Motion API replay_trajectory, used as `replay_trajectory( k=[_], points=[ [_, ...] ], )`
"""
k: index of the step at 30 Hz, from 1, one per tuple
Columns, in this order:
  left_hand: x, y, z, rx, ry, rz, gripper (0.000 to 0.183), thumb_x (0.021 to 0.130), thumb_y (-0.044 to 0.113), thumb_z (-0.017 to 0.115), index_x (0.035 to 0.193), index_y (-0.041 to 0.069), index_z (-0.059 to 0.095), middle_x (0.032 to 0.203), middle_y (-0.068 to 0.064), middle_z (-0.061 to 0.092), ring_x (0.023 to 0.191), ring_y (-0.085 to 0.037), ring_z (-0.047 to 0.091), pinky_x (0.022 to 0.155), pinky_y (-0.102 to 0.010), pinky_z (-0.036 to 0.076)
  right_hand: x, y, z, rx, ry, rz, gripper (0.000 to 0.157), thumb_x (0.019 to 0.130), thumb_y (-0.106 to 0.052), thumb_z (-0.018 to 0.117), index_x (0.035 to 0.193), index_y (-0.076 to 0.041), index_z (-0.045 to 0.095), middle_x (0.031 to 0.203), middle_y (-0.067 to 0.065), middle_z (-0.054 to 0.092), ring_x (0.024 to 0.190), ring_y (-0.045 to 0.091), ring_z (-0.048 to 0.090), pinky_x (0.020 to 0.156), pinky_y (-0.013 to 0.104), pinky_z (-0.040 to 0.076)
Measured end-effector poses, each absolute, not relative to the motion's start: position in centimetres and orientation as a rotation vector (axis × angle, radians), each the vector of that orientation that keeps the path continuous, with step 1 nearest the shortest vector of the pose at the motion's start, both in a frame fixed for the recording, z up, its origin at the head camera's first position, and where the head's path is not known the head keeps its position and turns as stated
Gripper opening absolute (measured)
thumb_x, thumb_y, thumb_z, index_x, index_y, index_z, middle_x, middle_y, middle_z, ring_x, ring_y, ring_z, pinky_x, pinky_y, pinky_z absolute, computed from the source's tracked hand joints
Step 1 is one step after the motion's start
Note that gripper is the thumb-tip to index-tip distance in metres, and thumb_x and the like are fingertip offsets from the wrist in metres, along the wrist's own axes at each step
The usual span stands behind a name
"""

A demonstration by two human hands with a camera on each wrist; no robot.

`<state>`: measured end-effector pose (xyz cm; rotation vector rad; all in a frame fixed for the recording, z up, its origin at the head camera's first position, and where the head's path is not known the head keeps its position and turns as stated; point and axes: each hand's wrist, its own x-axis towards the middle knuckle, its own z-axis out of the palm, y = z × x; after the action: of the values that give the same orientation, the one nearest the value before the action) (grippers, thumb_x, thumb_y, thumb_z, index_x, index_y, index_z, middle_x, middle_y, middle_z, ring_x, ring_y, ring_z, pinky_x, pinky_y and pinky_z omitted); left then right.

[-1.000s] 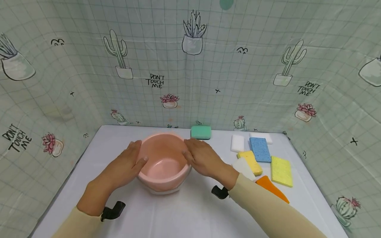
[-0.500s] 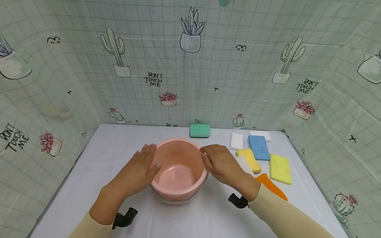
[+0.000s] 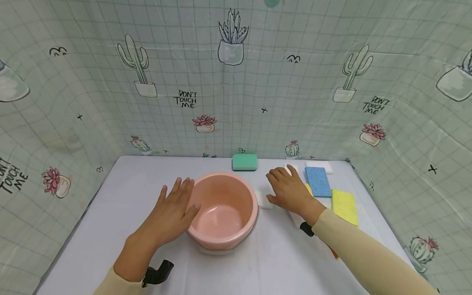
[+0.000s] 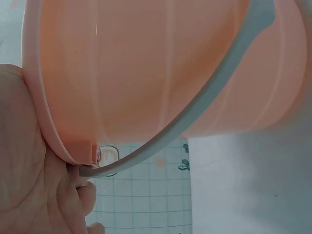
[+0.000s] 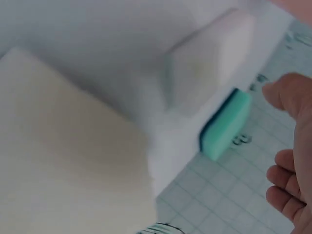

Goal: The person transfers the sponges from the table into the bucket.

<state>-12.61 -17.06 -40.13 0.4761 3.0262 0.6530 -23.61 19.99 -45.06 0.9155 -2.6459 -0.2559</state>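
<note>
The pink bucket (image 3: 223,188) stands upright on the white table, its mouth facing up. My left hand (image 3: 167,215) lies against its left rim, fingers straight and thumb over the edge. In the left wrist view, a grey handle (image 4: 195,114) hangs along the bucket's side and the palm meets the rim. My right hand (image 3: 291,190) is off the bucket, spread above the sponges at the right, holding nothing. Beside the bucket's right wall lies a white sponge (image 3: 264,200). A yellow sponge and other pieces are partly hidden under the right hand and forearm.
A green sponge (image 3: 244,162) sits at the table's back edge. To the right lie a blue sponge (image 3: 318,181), a lime-yellow sponge (image 3: 344,206) and a white block (image 3: 324,166). A patterned curtain (image 3: 236,90) rises behind and along both sides.
Both hands shifted the bucket to the right and nearer. The right hand then left the rim and moved right over the sponges, while the left hand stayed against the bucket.
</note>
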Motion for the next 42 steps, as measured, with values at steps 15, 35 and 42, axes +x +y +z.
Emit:
replay_trajectory(
  k=[15, 35, 42],
  points=[
    [-12.6, -16.9, -40.6, 0.507, 3.072, 0.612, 0.076, 0.11, 0.046, 0.046, 0.165, -0.002, 0.026, 0.173, -0.021, 0.025, 0.163, -0.039, 0.014, 0.131, -0.062, 0.01, -24.6, 19.5, -47.9, 1.071, -2.805, -0.525, 0.071, 0.089, -0.067, 0.068, 0.125, -0.006, 0.062, 0.128, 0.011, 0.065, 0.127, 0.031, 0.055, 0.12, 0.059, 0.037],
    [-13.4, -15.3, -40.7, 0.504, 3.094, 0.587, 0.071, 0.111, 0.042, 0.044, 0.165, -0.002, 0.029, 0.172, -0.021, 0.028, 0.163, -0.038, 0.017, 0.132, -0.06, 0.013, -26.4, 20.3, -45.8, 0.783, -2.857, -0.394, 0.064, 0.087, -0.057, 0.073, 0.115, -0.001, 0.061, 0.11, 0.015, 0.062, 0.111, 0.035, 0.054, 0.104, 0.057, 0.044],
    [-13.6, -14.2, -40.4, 0.445, 3.096, 0.527, 0.073, 0.111, 0.043, 0.043, 0.165, -0.003, 0.027, 0.172, -0.022, 0.027, 0.163, -0.039, 0.015, 0.132, -0.059, 0.013, -27.1, 20.6, -42.7, 0.707, -2.667, -0.348, 0.06, 0.084, -0.055, 0.076, 0.103, -0.002, 0.055, 0.102, 0.014, 0.059, 0.106, 0.037, 0.056, 0.093, 0.054, 0.045]
  ],
)
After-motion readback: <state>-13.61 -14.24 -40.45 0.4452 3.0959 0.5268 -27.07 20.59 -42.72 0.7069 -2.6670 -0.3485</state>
